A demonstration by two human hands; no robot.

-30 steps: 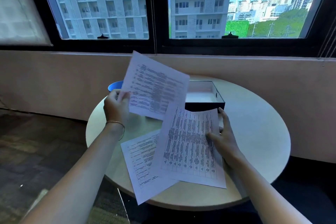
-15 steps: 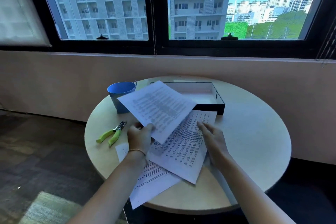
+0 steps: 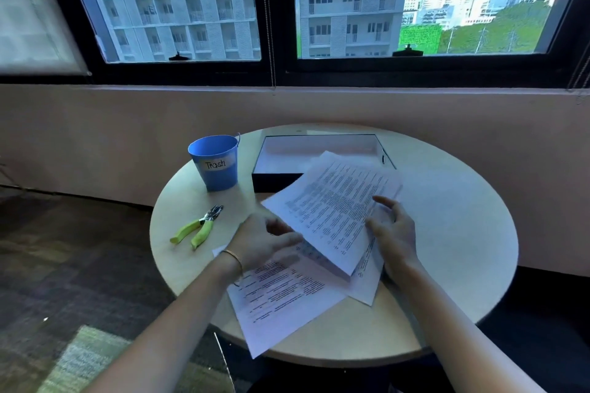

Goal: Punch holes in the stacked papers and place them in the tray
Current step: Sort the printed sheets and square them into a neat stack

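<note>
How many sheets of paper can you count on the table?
3. The top sheet lies tilted between both hands, reaching over the tray's front edge; a second peeks out beneath it; a third lies nearest, overhanging the table. More may be hidden underneath.

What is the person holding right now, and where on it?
The top sheet of paper, lifted off the other sheets: the left hand is at its lower left edge, the right hand at its right edge. The exact finger grip is blurred. The hole punch lies untouched.

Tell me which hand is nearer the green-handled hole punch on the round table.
Left. The left hand lies just right of the green-handled hole punch, at the papers' edge. The right hand is farther right, beyond the top printed sheet.
</note>
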